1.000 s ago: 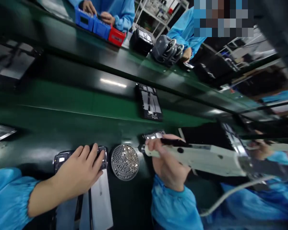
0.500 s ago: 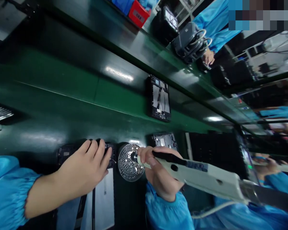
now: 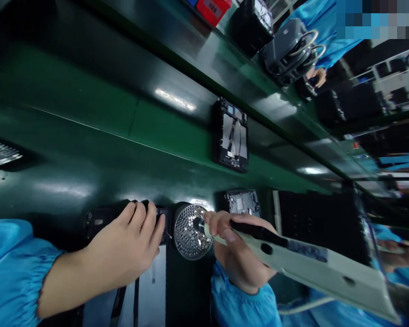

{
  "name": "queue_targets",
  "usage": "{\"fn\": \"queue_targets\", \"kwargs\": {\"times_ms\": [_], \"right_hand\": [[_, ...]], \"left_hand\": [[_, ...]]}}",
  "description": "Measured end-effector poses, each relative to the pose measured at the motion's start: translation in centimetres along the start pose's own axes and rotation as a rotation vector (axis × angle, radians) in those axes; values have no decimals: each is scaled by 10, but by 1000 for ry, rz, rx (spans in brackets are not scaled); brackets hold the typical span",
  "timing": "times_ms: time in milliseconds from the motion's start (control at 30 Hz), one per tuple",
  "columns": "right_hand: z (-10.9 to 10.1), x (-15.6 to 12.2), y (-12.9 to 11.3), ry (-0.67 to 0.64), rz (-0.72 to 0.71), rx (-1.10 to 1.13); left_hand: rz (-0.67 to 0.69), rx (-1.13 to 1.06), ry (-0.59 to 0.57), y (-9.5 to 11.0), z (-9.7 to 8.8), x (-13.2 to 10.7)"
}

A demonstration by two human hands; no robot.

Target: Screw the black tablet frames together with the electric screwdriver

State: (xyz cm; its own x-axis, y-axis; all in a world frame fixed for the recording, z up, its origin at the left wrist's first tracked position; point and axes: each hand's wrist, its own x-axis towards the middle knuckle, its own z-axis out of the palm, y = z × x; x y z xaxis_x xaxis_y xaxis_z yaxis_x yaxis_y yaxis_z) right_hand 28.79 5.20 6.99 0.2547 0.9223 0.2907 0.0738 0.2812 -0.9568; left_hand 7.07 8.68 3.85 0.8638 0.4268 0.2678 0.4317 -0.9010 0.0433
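Note:
My right hand (image 3: 240, 254) is wrapped round a pale electric screwdriver (image 3: 303, 268) with a black lever. Its tip points left, into a round dish of small metal screws (image 3: 187, 240); the bit's end is hard to make out among them. Left of the dish, my left hand (image 3: 129, 245) lies over the upper part of an opened tablet (image 3: 153, 277), fingers curled at its top edge. Pale battery panels and dark strips show below the hand, which hides much of the upper section.
Another opened device (image 3: 241, 202) lies behind my right hand, with a further one (image 3: 234, 136) on the green bench (image 3: 98, 168). A metal grid-like piece (image 3: 2, 152) is at far left. Co-workers in blue sleeves (image 3: 341, 38) are opposite and at right, near a grey machine (image 3: 289, 52).
The scene has shifted slightly right in view. The screwdriver tip stays at the dish, and my left hand keeps its place on the tablet. A co-worker's hand at right has moved rightward.

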Motion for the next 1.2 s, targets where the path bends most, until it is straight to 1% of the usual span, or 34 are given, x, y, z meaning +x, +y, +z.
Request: {"fn": "queue_targets", "kwargs": {"times_ms": [200, 433, 600, 733, 1033, 1133, 1200], "right_hand": [[1, -3, -2, 30, 12, -22], [1, -5, -3, 4, 23, -11], [1, -5, -1, 22, 23, -16], [3, -4, 0, 53, 7, -27], [4, -2, 3, 42, -14, -24], [3, -3, -3, 36, -18, -39], [4, -2, -14, 19, -11, -46]], "left_hand": [[14, -14, 10, -1, 1, -1], [9, -13, 13, 0, 2, -1], [25, -4, -5, 0, 2, -2], [20, -3, 5, -1, 2, -3], [27, 8, 11, -1, 3, -2], [26, 5, 16, -1, 5, -2], [16, -3, 37, 0, 7, -3]]}}
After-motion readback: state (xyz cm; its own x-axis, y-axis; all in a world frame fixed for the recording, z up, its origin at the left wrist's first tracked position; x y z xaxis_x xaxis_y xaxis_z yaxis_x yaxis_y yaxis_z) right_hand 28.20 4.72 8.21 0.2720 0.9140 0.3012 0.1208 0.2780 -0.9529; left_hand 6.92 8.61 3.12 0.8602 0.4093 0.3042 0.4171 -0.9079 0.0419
